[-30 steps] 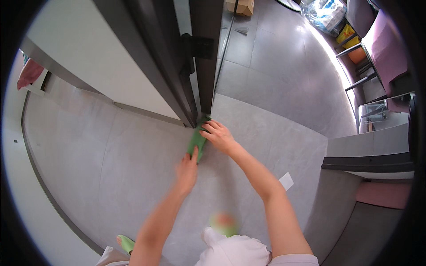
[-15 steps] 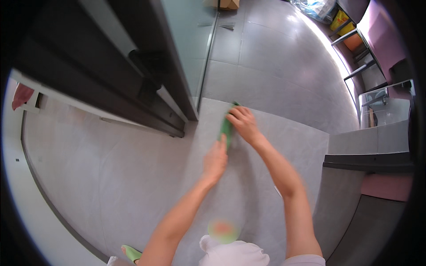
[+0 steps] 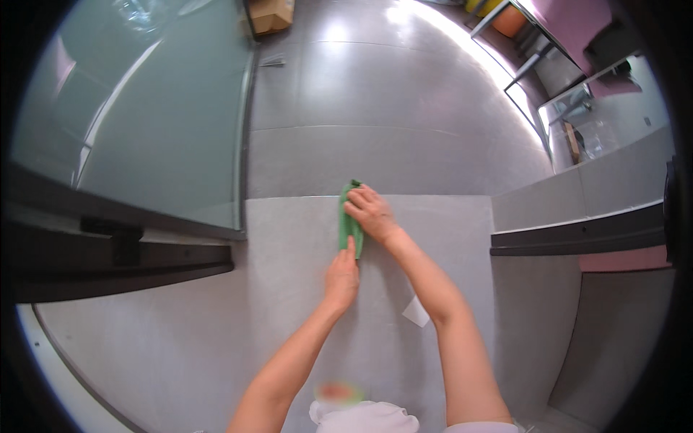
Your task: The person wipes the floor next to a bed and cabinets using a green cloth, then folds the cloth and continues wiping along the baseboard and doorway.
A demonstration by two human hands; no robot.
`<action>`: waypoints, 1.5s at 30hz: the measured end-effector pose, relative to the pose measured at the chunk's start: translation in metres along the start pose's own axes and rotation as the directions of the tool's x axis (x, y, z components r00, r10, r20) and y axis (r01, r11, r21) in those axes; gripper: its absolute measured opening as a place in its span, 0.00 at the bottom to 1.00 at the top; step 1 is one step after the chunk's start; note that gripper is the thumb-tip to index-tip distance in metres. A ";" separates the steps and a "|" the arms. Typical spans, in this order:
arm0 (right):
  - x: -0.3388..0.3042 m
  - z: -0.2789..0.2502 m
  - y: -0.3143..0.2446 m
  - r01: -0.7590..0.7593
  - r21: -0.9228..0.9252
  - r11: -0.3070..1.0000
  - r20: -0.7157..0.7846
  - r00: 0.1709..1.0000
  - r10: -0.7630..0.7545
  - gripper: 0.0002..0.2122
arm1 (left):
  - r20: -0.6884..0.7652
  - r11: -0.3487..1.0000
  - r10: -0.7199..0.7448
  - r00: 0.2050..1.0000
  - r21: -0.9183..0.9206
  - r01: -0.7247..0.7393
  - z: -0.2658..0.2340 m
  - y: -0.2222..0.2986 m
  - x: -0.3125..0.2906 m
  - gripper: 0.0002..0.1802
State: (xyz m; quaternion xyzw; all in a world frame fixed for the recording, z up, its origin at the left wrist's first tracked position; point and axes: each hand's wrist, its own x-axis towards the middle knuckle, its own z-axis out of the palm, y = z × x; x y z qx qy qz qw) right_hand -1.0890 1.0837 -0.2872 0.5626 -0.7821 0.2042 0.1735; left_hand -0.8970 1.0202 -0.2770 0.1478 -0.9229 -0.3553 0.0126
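Observation:
A long, folded green cloth [image 3: 351, 225] extends away from me over the pale grey floor, close to the seam with the darker floor. My right hand [image 3: 369, 211] is on its far part, fingers bent over the fabric. At the near end my left hand [image 3: 342, 278] grips the cloth, one finger stretched along it. Whether the cloth lies flat on the floor or is slightly lifted, I cannot tell. Beside my right forearm there is a small white piece of paper [image 3: 415, 312] on the floor, partly covered by the arm.
On the left stands a glass door [image 3: 166, 144] with a dark frame. A cardboard box [image 3: 271, 14] sits beyond it. A dark rail [image 3: 577, 231] tops a low step at the right, and a pink chair [image 3: 574, 25] with metal legs is at the far right.
My view has turned, so the door and floor seam sit differently. Both hands stay on the green cloth. More of the white paper shows beside my right forearm.

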 end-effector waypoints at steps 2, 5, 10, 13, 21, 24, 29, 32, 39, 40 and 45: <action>-0.048 -0.038 0.042 -0.104 -0.126 0.987 0.048 0.993 0.111 0.08 | 0.078 0.994 0.106 0.991 -0.014 -0.106 0.030 0.038 0.021 0.35; -0.113 -0.090 0.090 -0.226 -0.314 0.922 0.063 0.964 0.258 0.08 | 0.200 0.965 0.260 0.945 -0.063 -0.253 0.068 0.088 0.051 0.35; -0.192 -0.144 0.095 -0.454 -0.514 0.728 0.082 0.818 0.569 0.09 | 0.371 0.922 0.377 0.849 -0.059 -0.384 0.098 0.133 0.073 0.35; -0.226 -0.160 0.064 -0.574 -0.554 0.603 0.032 0.709 0.704 0.09 | 0.449 0.872 0.434 0.781 0.007 -0.489 0.103 0.140 0.062 0.36; -0.317 -0.195 -0.105 -0.662 -0.509 0.550 0.095 0.591 0.801 0.08 | 0.505 0.693 0.640 0.579 -0.053 -0.719 0.106 0.092 -0.067 0.38; -0.334 -0.213 -0.169 -0.635 -0.479 0.606 0.254 0.560 0.788 0.07 | 0.534 0.754 0.623 0.571 -0.219 -0.619 0.096 0.075 -0.150 0.38; -0.305 -0.244 -0.167 -0.591 -0.293 0.752 0.400 0.638 0.658 0.08 | 0.623 0.821 0.531 0.574 -0.210 -0.531 0.072 0.075 -0.177 0.35; -0.254 -0.231 -0.119 -0.621 -0.218 0.753 0.241 0.713 0.658 0.11 | 0.226 0.801 0.579 0.783 0.019 -0.598 0.043 0.064 -0.088 0.26; -0.132 -0.117 -0.049 -0.601 -0.138 0.787 0.052 0.789 0.612 0.23 | 0.129 0.747 0.520 0.844 0.410 -0.523 -0.031 0.040 0.071 0.20; -0.127 -0.102 -0.053 -0.629 -0.165 0.760 0.122 0.751 0.648 0.23 | 0.153 0.765 0.506 0.849 0.376 -0.523 -0.032 0.024 0.066 0.22; -0.143 -0.052 -0.144 -0.675 -0.060 0.736 0.269 0.699 0.663 0.25 | 0.268 0.818 0.449 0.853 0.261 -0.513 -0.055 -0.084 -0.011 0.36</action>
